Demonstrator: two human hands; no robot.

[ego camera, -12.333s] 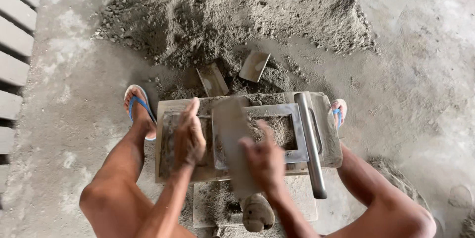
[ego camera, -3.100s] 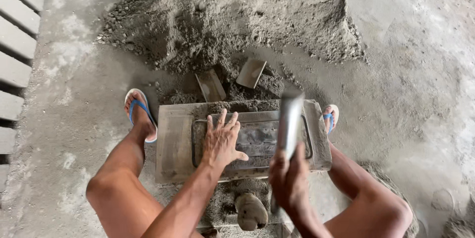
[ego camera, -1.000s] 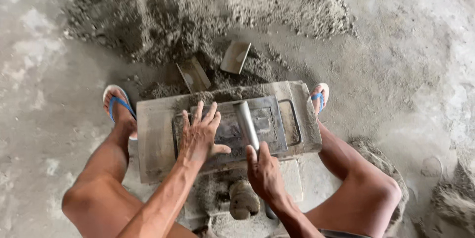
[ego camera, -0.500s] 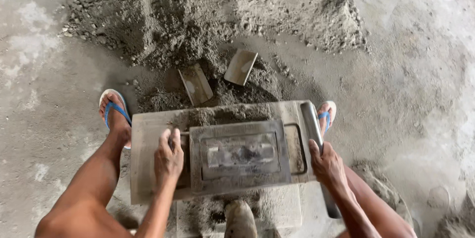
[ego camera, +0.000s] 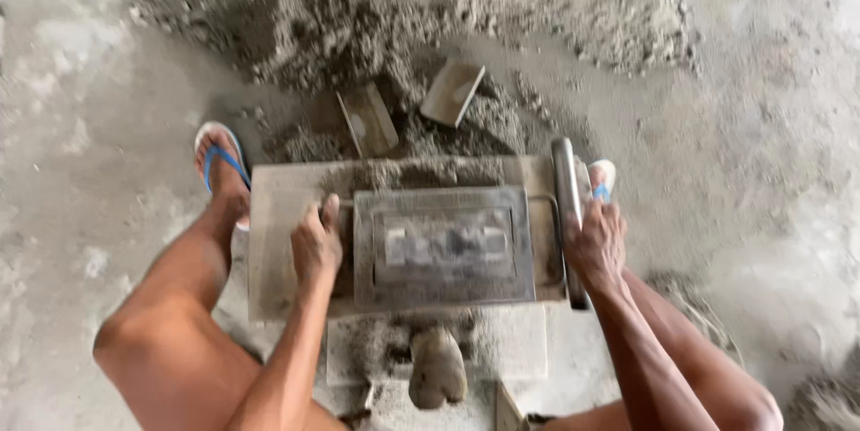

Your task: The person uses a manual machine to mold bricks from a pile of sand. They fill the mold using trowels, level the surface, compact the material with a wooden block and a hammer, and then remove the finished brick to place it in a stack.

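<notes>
A grey metal block mould (ego camera: 443,247) with a raised rectangular lid sits on a flat board (ego camera: 273,252) on the floor between my legs. My left hand (ego camera: 316,245) grips the handle at the mould's left end. My right hand (ego camera: 596,247) lies at the right end, resting on a long metal bar (ego camera: 564,180) that lies along the board's right edge. Whether its fingers close around the bar is hard to tell.
A big heap of grey sand mix (ego camera: 403,10) lies ahead, with two flat scoops (ego camera: 367,117) (ego camera: 452,92) stuck in its near edge. My feet in blue sandals (ego camera: 219,162) (ego camera: 602,180) flank the board. A rounded wooden tool (ego camera: 437,366) lies on a slab below the mould.
The right hand has laid the metal bar down along the right edge and stays on it. The left hand moved from flat on the lid to the mould's left handle.
</notes>
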